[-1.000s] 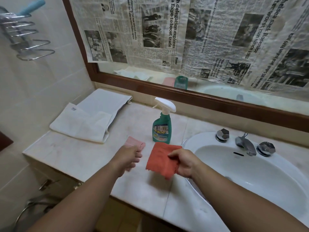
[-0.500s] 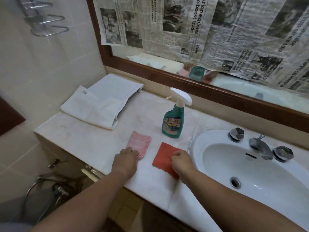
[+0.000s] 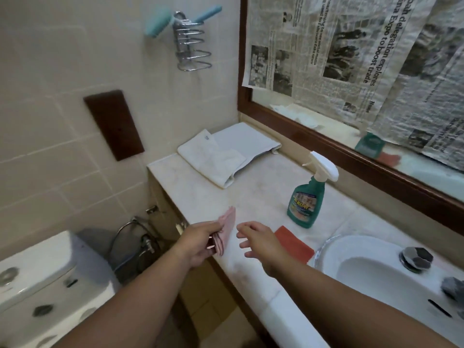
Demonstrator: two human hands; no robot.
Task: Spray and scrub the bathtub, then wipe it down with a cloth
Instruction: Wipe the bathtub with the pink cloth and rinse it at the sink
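Pink cloth, folded, pinched in the left hand above the counter's front edge; it is off the surface, its long axis running up and away from the fingers toward the wall. The right hand holds nothing: fingers spread wide, palm down, hovering just over the marble counter.

Orange cloth lies flat on the counter directly beyond the right hand, just beside its knuckles, its far corner near the basin rim. Spray bottle stands upright further back and to the right of that cloth, long axis vertical, white trigger head pointing left toward the folded white towel.

Key relation: the bottle lies forward and right of the open right hand, well apart from the left. The right hand is nearer and free, so a reach for the bottle would likely fall to it, passing over the orange cloth.

No bathtub in view; spraying not yet begun, by the look of it.
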